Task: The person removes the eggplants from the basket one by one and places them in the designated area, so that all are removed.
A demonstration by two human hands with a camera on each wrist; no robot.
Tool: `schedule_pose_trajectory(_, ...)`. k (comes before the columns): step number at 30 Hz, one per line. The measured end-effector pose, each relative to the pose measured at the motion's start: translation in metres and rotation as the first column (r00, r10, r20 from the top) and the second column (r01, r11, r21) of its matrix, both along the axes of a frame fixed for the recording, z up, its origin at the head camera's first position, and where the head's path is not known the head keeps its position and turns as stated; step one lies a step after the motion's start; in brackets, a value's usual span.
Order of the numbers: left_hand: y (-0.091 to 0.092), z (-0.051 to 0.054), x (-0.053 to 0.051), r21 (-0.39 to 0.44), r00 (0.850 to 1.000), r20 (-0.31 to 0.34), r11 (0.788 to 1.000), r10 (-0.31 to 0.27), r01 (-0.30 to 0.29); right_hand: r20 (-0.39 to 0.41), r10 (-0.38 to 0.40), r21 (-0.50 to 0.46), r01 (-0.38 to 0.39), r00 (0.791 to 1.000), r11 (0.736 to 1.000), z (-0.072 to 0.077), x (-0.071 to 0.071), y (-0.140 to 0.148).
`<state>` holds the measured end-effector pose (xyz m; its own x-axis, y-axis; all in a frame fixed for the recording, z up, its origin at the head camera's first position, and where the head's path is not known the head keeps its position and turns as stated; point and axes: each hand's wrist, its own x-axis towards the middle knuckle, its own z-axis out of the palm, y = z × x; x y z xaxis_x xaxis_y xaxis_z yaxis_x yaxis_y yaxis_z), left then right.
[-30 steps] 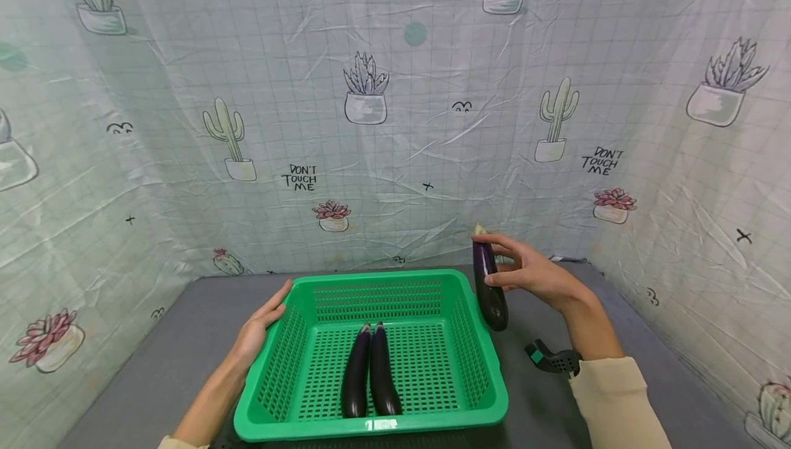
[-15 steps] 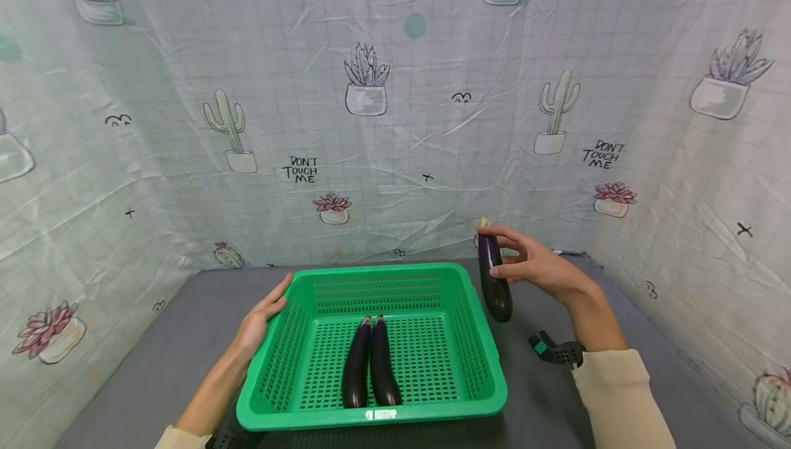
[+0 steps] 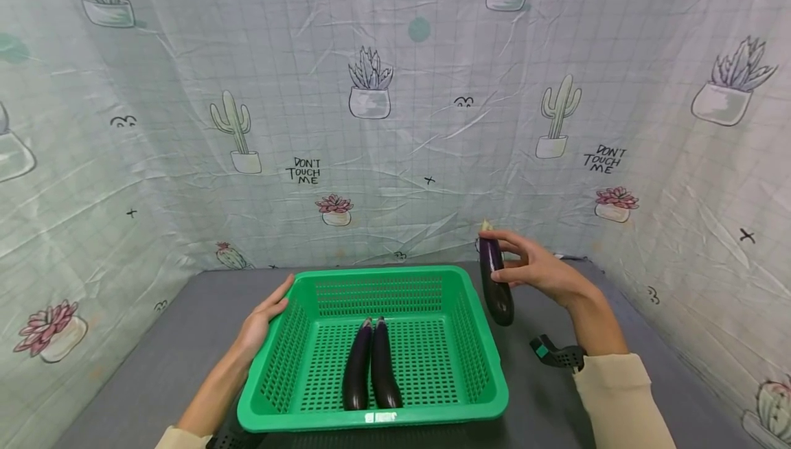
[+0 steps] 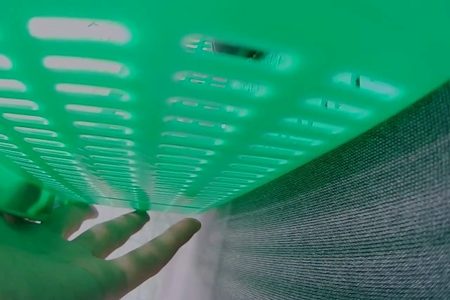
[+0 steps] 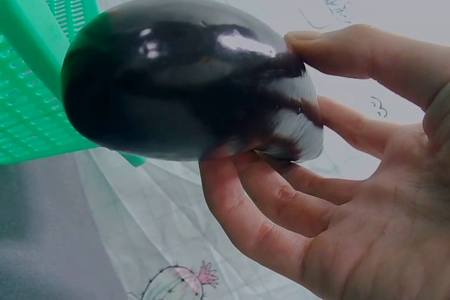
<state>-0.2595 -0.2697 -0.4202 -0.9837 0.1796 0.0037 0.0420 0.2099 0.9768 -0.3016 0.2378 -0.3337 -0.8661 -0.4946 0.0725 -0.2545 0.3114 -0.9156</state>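
My right hand [image 3: 536, 272] pinches a dark purple eggplant [image 3: 496, 291] between thumb and fingers, stem end up, just beyond the basket's right side. In the right wrist view the thumb and fingers of the right hand [image 5: 337, 152] lie on either side of the eggplant [image 5: 183, 82]. Inside the green basket [image 3: 371, 419], two eggplants [image 3: 357, 370] [image 3: 384, 370] lie side by side. Along the basket's left side rests my left hand [image 3: 256, 325]; its fingers look extended beside the perforated wall [image 4: 148, 110] in the left wrist view.
The basket stands on a grey cloth surface [image 3: 167, 346]. Behind and at both sides hangs a patterned sheet [image 3: 395, 147] with cactus drawings. Black straps are on both wrists, the right one [image 3: 559, 354] showing a small green-marked device.
The right hand has shifted slightly right with the eggplant in its grip, a little farther from the basket. The left hand and the two eggplants in the basket keep their places.
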Motion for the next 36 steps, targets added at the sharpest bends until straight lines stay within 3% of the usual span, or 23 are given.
schedule_pose_trajectory(36, -0.001, 0.005, -0.002, -0.01, 1.0, -0.011, 1.0, -0.005, 0.005, 0.018, -0.031, 0.025, 0.031, 0.999, 0.999, 0.0, -0.005, 0.013)
